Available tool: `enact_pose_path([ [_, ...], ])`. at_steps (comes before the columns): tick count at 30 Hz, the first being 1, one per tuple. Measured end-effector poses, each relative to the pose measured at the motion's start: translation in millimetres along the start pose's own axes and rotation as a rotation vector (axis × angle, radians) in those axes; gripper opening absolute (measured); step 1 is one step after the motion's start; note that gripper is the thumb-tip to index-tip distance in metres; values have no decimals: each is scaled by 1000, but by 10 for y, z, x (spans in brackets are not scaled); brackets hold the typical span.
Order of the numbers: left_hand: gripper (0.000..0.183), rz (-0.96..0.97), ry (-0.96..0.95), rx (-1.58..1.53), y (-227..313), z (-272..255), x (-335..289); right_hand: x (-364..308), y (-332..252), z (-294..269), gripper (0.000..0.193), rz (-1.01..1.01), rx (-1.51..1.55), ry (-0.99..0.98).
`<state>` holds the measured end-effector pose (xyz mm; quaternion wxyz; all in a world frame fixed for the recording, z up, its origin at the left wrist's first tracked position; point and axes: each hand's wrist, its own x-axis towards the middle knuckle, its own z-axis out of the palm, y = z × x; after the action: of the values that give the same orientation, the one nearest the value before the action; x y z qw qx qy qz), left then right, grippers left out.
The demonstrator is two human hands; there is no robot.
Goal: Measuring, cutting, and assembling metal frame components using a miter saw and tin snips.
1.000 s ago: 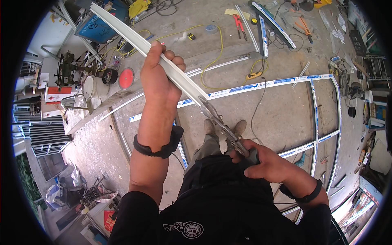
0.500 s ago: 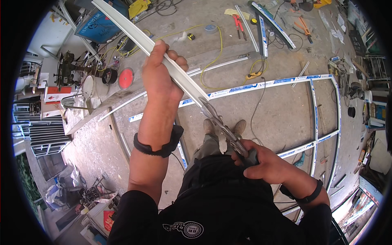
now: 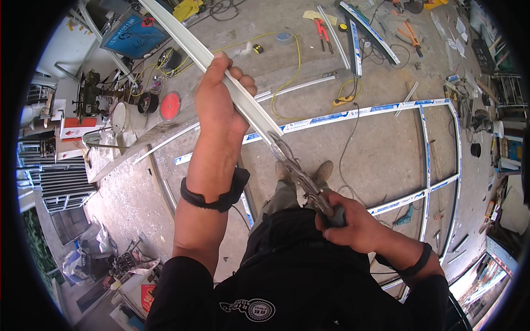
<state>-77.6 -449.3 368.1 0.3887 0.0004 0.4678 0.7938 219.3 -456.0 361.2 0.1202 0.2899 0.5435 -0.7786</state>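
My left grip (image 3: 223,105) wraps the long white channel-shaped strip (image 3: 255,113), whose long axis slants rightward toward my right grip (image 3: 356,225), curled round grey metal pliers (image 3: 303,179) meeting the strip's near end

Smooth strip (image 3: 251,109), dull mtl pliers (image 3: 306,183)

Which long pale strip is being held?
The plain strip in the left hand, its near end meeting the metal tool in the right hand. The blue-patterned frame bars lie on the floor.
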Motion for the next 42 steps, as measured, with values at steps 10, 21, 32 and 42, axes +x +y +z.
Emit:
enact_pose_path([
  [10,17,-45,37,61,-86,-44,2,42,-59,-44,65,96,405,-112],
  [21,18,-86,53,98,-98,-31,-10,21,-115,73,58,135,453,-168],
  [32,17,-121,49,97,-202,-25,-117,70,-1,35,56,25,497,-205],
  [42,22,-109,-20,150,-145,-85,-49,80,24,41,71,70,490,-173],
])
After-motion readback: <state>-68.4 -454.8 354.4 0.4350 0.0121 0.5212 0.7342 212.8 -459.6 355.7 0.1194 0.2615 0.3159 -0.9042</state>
